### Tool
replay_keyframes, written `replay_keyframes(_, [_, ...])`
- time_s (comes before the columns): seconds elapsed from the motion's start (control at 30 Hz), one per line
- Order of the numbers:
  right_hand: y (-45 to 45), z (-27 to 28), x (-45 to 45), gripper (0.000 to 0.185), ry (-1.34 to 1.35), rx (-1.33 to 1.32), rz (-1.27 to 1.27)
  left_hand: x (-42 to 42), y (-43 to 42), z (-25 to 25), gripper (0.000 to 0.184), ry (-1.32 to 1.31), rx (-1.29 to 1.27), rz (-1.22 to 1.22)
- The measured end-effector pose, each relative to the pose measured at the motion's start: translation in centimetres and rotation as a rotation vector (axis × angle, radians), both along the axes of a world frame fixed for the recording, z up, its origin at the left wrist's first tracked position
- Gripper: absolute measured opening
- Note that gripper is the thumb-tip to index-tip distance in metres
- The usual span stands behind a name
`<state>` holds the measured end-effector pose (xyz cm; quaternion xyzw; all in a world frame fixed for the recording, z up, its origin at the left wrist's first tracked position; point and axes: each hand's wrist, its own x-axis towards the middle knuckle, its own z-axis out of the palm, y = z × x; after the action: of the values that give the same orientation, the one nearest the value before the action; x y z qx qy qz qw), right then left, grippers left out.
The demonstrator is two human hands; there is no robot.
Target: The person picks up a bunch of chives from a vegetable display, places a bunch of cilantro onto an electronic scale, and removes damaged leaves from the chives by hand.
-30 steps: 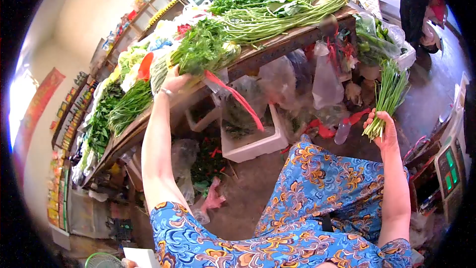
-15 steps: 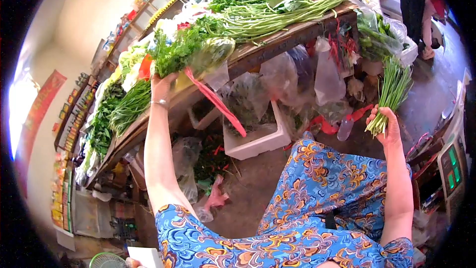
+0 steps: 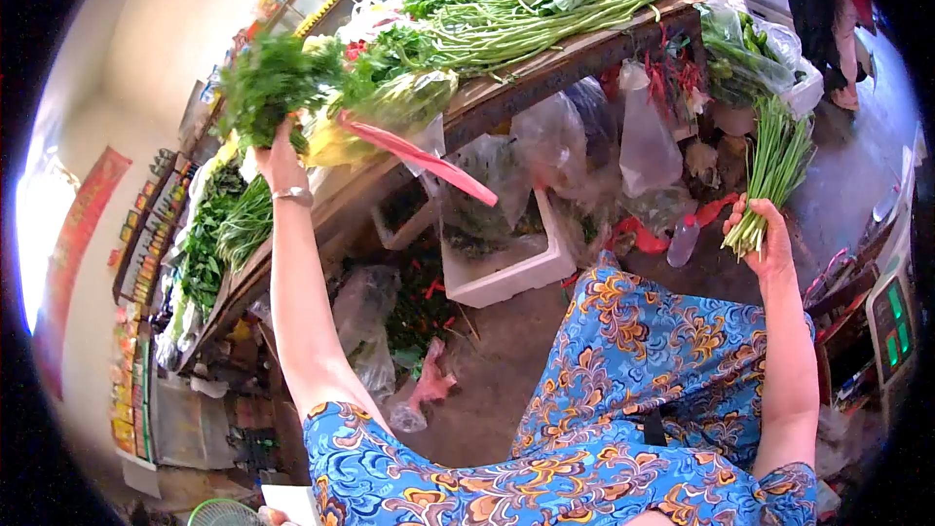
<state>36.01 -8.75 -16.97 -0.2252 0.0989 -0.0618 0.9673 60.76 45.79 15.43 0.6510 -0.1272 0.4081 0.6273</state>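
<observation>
My left hand is closed around the stems of a bunch of cilantro, its feathery leaves smeared by motion. It holds the bunch up over the vegetable table. Close beside it are a yellow plastic bag and a red strip that juts past the table edge. On the right, my right hand grips a bunch of garlic chives near the pale cut ends, leaves pointing up, out beyond the table's end.
Long beans lie across the table, with more greens at the left. Underneath are hanging plastic bags and a white foam box. A scale with a green display stands at right. Another person is at the far right.
My left hand has moved up and left, lifting the cilantro off the pile. The red strip has swung slightly. My right hand with the chives has hardly moved.
</observation>
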Motion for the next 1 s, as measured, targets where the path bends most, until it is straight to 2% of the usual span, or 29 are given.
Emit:
replay_keyframes(0.13, [-0.2,-0.2,0.3,0.020,-0.014,0.020,0.022,-0.3,1.2,1.1,0.031,0.031,-0.116,0.044])
replay_keyframes(0.2, [-0.1,-0.1,0.2,0.020,-0.002,0.021,0.019,-0.5,1.4,1.6,0.026,0.051,-0.198,-0.087])
replay_keyframes(0.3, [-0.2,-0.2,0.2,0.022,-0.007,0.004,0.026,-2.2,0.0,2.9,0.025,0.029,-0.281,-0.075])
replay_keyframes(0.43, [-0.2,-0.1,0.2,0.022,-0.006,0.023,0.025,-2.5,1.8,3.8,0.029,0.092,-0.186,-0.149])
replay_keyframes(0.47, [-0.1,-0.1,0.2,0.022,-0.010,0.037,0.015,-2.7,1.5,3.7,0.031,0.138,-0.176,-0.089])
replay_keyframes(0.5, [0.0,-0.1,0.2,0.022,-0.012,0.039,0.015,-2.1,2.0,3.2,0.031,0.145,-0.123,-0.103])
replay_keyframes(0.57, [-0.1,-0.2,0.1,0.022,0.016,0.028,0.007,-2.0,2.1,2.4,0.026,0.349,0.062,-0.108])
replay_keyframes(0.6, [-0.2,-0.3,0.2,0.023,0.010,0.040,0.014,-2.7,0.6,2.2,0.034,0.425,0.193,0.050])
replay_keyframes(0.63, [-0.1,-0.2,0.1,0.023,0.010,0.038,0.012,-3.0,-0.8,1.8,0.039,0.328,0.340,0.104])
replay_keyframes(0.7, [0.1,0.2,-0.1,0.021,0.020,0.031,0.028,-0.6,-0.2,1.9,0.040,0.335,0.530,0.324])
replay_keyframes(0.77, [-0.2,-0.1,-0.1,0.022,0.024,0.023,0.017,-1.6,-2.6,2.5,0.040,0.109,0.633,0.466])
replay_keyframes(0.83, [-0.4,-0.4,-0.2,0.023,0.003,0.018,-0.016,-0.2,-1.2,1.1,0.042,-0.098,0.750,0.543])
replay_keyframes(0.9, [-0.7,-0.5,-0.1,0.023,-0.007,0.037,-0.020,-0.7,-0.4,-3.7,0.038,-0.095,0.867,0.404])
replay_keyframes(0.97, [-0.9,-0.2,-0.2,0.023,-0.037,0.018,-0.028,-6.2,-3.3,-8.3,0.040,0.027,1.182,0.519])
replay_keyframes(1.0, [-0.8,0.2,-0.3,0.023,-0.030,-0.007,-0.039,-7.3,-1.8,-11.9,0.042,0.013,1.258,0.425])
